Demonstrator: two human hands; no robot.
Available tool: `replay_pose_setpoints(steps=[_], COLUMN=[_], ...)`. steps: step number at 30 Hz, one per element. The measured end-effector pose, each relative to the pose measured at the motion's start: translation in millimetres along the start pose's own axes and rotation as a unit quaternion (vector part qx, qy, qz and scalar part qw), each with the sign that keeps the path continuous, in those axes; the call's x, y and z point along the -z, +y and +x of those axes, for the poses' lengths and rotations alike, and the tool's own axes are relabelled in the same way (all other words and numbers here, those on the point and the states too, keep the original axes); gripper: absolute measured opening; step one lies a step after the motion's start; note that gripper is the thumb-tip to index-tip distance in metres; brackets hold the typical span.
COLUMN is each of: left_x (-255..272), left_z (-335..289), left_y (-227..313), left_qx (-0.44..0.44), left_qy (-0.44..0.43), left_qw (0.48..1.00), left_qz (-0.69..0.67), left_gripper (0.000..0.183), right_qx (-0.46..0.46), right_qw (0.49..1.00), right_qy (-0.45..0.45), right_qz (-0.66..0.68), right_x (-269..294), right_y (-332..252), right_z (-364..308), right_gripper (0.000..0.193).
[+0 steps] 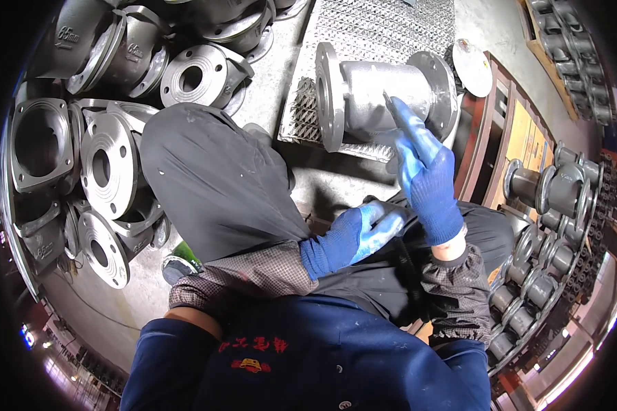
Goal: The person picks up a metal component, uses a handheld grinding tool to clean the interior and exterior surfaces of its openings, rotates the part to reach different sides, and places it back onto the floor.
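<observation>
A grey metal pipe-like casting with a round flange at each end lies on its side on a perforated metal bench top. My right hand, in a blue knitted glove with a paler palm, reaches up to it. Its fingers are stretched out, and the tips lie against or just over the casting's near side. Low between my knees is my left hand, gloved the same way. Its fingers are bent together beside the right wrist, near something dark that I cannot make out.
Flanged valve bodies are piled at my left. A pale round disc stands at the bench's right end, beside a reddish frame with a wooden panel. More flanged castings crowd the far right. A green-and-black object sits by my left leg.
</observation>
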State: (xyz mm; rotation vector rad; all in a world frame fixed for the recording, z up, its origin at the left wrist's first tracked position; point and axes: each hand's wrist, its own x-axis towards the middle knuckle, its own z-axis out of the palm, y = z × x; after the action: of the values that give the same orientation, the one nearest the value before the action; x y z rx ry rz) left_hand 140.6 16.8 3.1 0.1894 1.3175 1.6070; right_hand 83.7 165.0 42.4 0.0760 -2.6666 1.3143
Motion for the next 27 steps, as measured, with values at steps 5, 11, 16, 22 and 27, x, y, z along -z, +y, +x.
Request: replay_pose_setpoints(steps=[5, 11, 16, 22, 27], left_x=[2.1, 4.7, 5.3, 4.1, 4.5], left_z=[4.1, 5.3, 6.8, 2.3, 5.5], left_y=[-8.5, -11.7, -11.1, -2.7, -14.0], left_qx=[0.053, 0.008, 0.035, 0.036, 0.016], left_qy=[0.055, 0.081, 0.078, 0.085, 0.076], left_qw=[0.985, 0.997, 0.996, 0.996, 0.997], left_qz=[-0.156, 0.009, -0.007, -0.008, 0.003], left_gripper=[0.024, 0.024, 0.024, 0.026, 0.022], right_qx=[-0.018, -0.059, -0.041, 0.011, -0.028], right_qw=[0.991, 0.942, 0.905, 0.95, 0.938], right_qy=[-0.034, -0.106, -0.165, -0.127, -0.183], right_qz=[-0.127, -0.312, -0.391, -0.285, -0.291], right_x=[2.4, 1.6, 9.5, 24.1, 24.2], right_y=[-4.2, -33.5, -38.0, -33.1, -28.9], right_z=[8.6, 20.3, 27.4, 29.5, 38.4], right_gripper=[0.047, 0.043, 0.037, 0.034, 0.032])
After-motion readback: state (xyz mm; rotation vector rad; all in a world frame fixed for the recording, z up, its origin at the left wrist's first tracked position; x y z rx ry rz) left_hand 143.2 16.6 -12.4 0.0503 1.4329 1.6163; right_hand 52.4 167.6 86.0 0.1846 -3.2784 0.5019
